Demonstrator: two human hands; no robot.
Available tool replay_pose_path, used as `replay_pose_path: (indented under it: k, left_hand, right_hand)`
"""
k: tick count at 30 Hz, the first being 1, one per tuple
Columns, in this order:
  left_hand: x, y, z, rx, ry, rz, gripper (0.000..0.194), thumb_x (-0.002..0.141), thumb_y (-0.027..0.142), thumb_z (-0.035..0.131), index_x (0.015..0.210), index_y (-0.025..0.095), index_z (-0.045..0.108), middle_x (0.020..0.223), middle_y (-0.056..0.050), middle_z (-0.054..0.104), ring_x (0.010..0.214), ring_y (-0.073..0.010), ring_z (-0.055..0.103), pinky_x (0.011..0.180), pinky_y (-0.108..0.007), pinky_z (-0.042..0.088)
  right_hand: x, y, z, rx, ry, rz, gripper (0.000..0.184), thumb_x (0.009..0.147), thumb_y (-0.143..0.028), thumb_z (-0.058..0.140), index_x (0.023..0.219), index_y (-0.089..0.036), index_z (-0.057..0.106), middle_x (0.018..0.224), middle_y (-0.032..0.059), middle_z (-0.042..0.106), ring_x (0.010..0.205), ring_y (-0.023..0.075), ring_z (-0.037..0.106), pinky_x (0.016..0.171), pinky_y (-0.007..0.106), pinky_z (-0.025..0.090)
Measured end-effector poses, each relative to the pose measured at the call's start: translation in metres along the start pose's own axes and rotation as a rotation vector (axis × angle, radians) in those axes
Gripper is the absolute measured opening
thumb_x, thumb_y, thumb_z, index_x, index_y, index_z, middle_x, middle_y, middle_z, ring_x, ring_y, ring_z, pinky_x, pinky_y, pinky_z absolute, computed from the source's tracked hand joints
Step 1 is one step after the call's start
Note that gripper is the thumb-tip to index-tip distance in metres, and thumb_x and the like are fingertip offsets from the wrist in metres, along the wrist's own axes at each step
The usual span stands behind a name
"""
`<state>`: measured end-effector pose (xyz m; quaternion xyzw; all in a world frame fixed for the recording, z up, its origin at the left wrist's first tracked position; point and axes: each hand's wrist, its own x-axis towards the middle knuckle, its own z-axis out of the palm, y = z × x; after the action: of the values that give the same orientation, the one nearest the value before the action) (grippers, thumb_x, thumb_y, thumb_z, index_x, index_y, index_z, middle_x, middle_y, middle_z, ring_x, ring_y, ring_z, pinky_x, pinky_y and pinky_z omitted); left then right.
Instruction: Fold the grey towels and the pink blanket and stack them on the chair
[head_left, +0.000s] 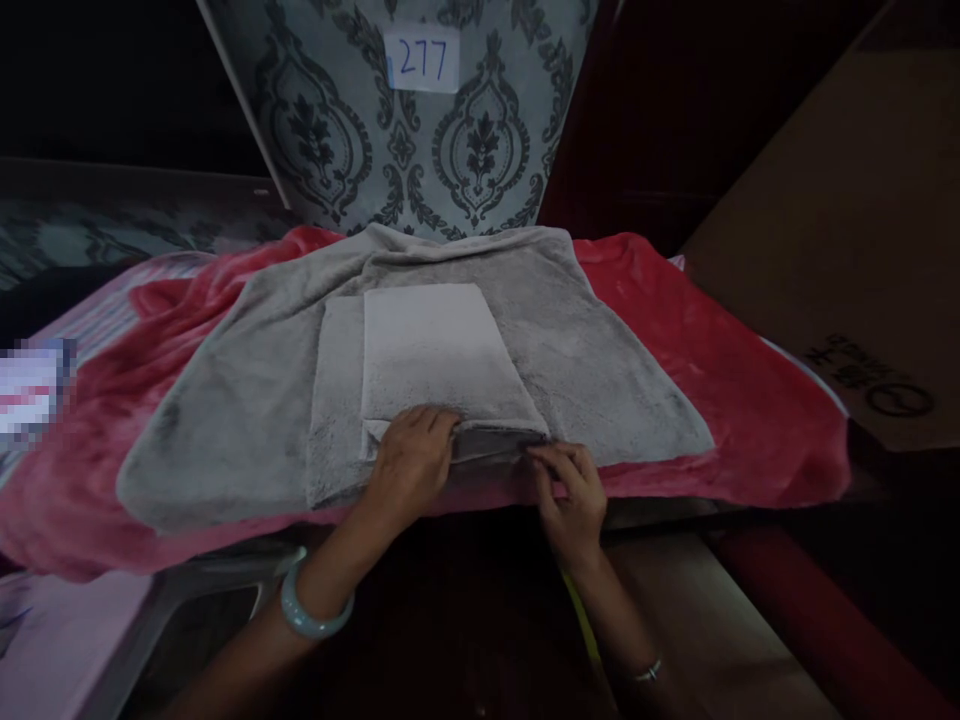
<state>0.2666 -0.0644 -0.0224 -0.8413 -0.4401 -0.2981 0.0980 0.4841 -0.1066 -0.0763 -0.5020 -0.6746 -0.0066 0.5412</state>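
A folded light grey towel (435, 350) lies on a larger grey towel (600, 350), which is spread over a red blanket (735, 400). My left hand (412, 462) rests on the folded towel's near edge, fingers curled over it. My right hand (574, 490) pinches the near right corner of that folded towel, fingers together. A pale bangle is on my left wrist and a thin bracelet on my right.
A patterned blue-grey panel (450, 150) with a paper label reading 277 stands behind the towels. A brown cardboard box (847, 250) sits at the right. Dark surroundings hide the rest. A pink surface (52, 640) shows at the lower left.
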Motion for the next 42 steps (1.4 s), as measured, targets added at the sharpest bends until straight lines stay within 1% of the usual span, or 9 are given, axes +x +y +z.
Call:
replay_pose_path:
  k: [9,15,19,22,25,28,34,39,42]
  left_hand:
    - [0.01,-0.002,-0.001,-0.105,-0.177,-0.212,0.026,0.088,0.008,0.051,0.108,0.015,0.065,0.102,-0.011,0.071,0.098,-0.0265,0.065,0.087,-0.04,0.054]
    - [0.01,-0.002,-0.004,-0.124,-0.192,-0.211,0.024,0.088,0.008,0.051,0.106,0.016,0.065,0.099,-0.01,0.071,0.098,-0.0263,0.066,0.087,-0.041,0.055]
    - [0.009,-0.003,-0.005,-0.153,-0.175,-0.197,0.025,0.088,0.007,0.051,0.106,0.017,0.065,0.1,-0.009,0.071,0.099,-0.0249,0.066,0.088,-0.04,0.056]
    - [0.009,-0.003,-0.006,-0.156,-0.178,-0.196,0.026,0.087,0.007,0.051,0.106,0.017,0.065,0.1,-0.009,0.071,0.098,-0.0248,0.066,0.087,-0.04,0.056]
    - [0.009,-0.002,-0.006,-0.142,-0.187,-0.194,0.024,0.088,0.008,0.05,0.105,0.018,0.065,0.098,-0.009,0.07,0.096,-0.0251,0.065,0.086,-0.041,0.056]
    - [0.009,-0.001,-0.005,-0.131,-0.187,-0.18,0.025,0.089,0.008,0.049,0.106,0.017,0.064,0.099,-0.009,0.07,0.098,-0.0253,0.065,0.087,-0.041,0.055]
    - [0.01,0.006,-0.011,-0.014,-0.288,-0.152,0.025,0.088,0.008,0.048,0.107,0.016,0.063,0.099,-0.01,0.067,0.097,-0.0267,0.063,0.087,-0.043,0.053]
    - [0.013,0.015,-0.017,0.043,-0.354,-0.067,0.026,0.086,0.019,0.062,0.113,0.017,0.061,0.115,-0.011,0.062,0.103,-0.0291,0.058,0.088,-0.045,0.053]
    - [0.015,0.018,-0.013,0.112,-0.371,-0.063,0.027,0.086,0.015,0.062,0.113,0.017,0.061,0.116,-0.011,0.061,0.101,-0.0293,0.057,0.084,-0.045,0.053]
  right_hand:
    - [0.007,-0.006,0.015,-0.157,-0.137,-0.028,0.024,0.1,-0.022,0.049,0.099,-0.02,0.073,0.081,0.0046,0.065,0.076,0.0179,0.061,0.071,0.03,0.047]
    - [0.011,-0.008,0.022,-0.35,-0.268,0.149,0.028,0.1,-0.024,0.046,0.097,-0.02,0.074,0.082,0.0064,0.074,0.069,0.019,0.066,0.063,0.028,0.042]
    - [0.022,-0.017,0.022,-0.559,-0.434,0.246,0.022,0.096,-0.023,0.053,0.103,-0.02,0.073,0.076,0.0066,0.073,0.063,0.0201,0.065,0.058,0.029,0.036]
    - [0.03,-0.025,0.021,-0.659,-0.576,0.266,0.022,0.096,-0.022,0.054,0.108,-0.022,0.073,0.074,0.0062,0.073,0.061,0.0192,0.064,0.056,0.029,0.031]
    - [0.035,-0.026,0.022,-0.699,-0.629,0.22,0.021,0.098,-0.023,0.054,0.103,-0.023,0.073,0.071,0.0055,0.072,0.058,0.0172,0.063,0.054,0.029,0.026]
    - [0.035,-0.017,0.026,-0.687,-0.578,0.068,0.022,0.095,-0.017,0.053,0.089,-0.021,0.073,0.065,0.0046,0.069,0.056,0.0149,0.061,0.053,0.029,0.023]
    - [0.025,0.007,0.029,-0.526,-0.261,-0.246,0.032,0.098,-0.016,0.044,0.076,-0.019,0.068,0.053,0.0009,0.059,0.049,0.0119,0.052,0.054,0.028,0.026]
    - [0.021,0.01,0.027,-0.477,-0.187,-0.274,0.038,0.099,-0.016,0.041,0.066,-0.02,0.061,0.051,0.0003,0.056,0.05,0.012,0.049,0.056,0.027,0.028]
    - [0.02,0.008,0.028,-0.468,-0.205,-0.253,0.035,0.098,-0.016,0.044,0.068,-0.02,0.061,0.053,-0.0002,0.057,0.05,0.0119,0.05,0.057,0.027,0.029]
